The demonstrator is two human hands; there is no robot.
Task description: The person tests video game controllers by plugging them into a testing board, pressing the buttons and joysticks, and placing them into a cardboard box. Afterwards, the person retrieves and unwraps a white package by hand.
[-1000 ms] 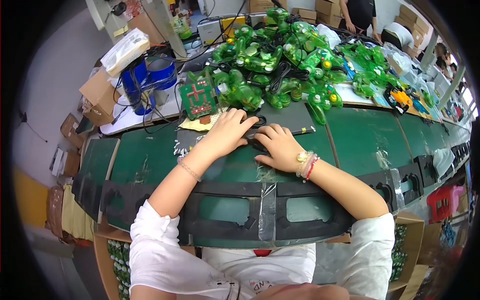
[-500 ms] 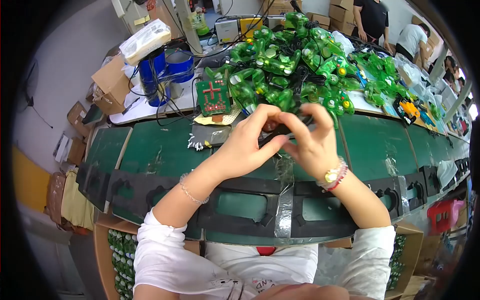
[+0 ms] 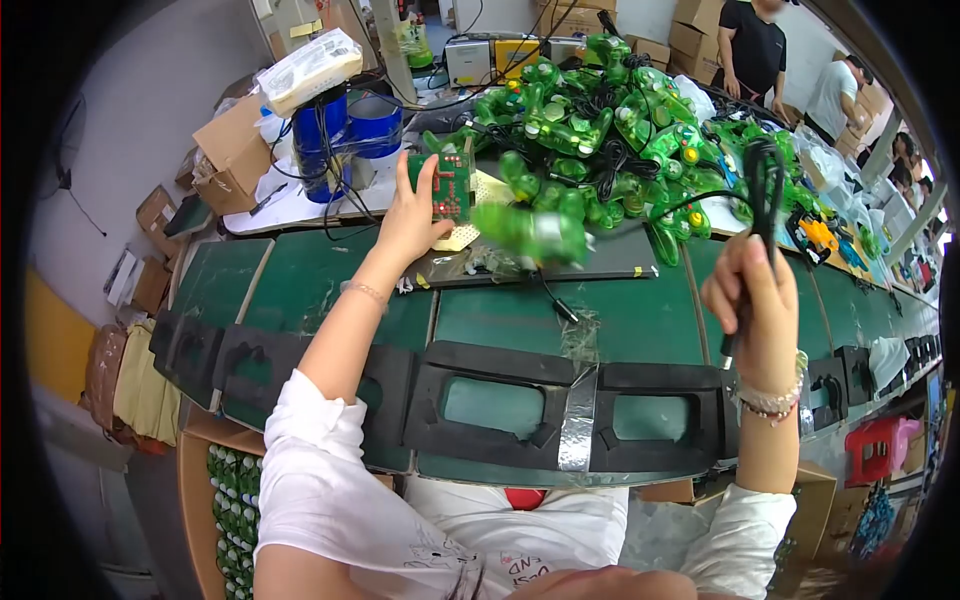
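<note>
My left hand (image 3: 408, 215) has its thumb and fingers at the left edge of the green circuit board with red marks (image 3: 453, 190), which stands upright. On the right, my right hand (image 3: 758, 300) is closed round a bundled black cable (image 3: 765, 190), raised above the bench. A blurred translucent green controller (image 3: 545, 232) is in the air near the middle, and a black cable runs from its side toward the bundle. Below it a black plug (image 3: 567, 311) hangs over the green bench top (image 3: 640, 318).
Green controllers (image 3: 570, 130) are piled at the back. Blue tape rolls (image 3: 375, 125) stand back left. Black foam holders (image 3: 480, 400) line the front edge. A box of controllers (image 3: 195, 500) is below left. Two people (image 3: 752, 50) work at the back right.
My hands have moved apart, the left to the circuit board, the right rightward and holding up the bundled cable. A green controller has come up off the bench and is blurred by motion.
</note>
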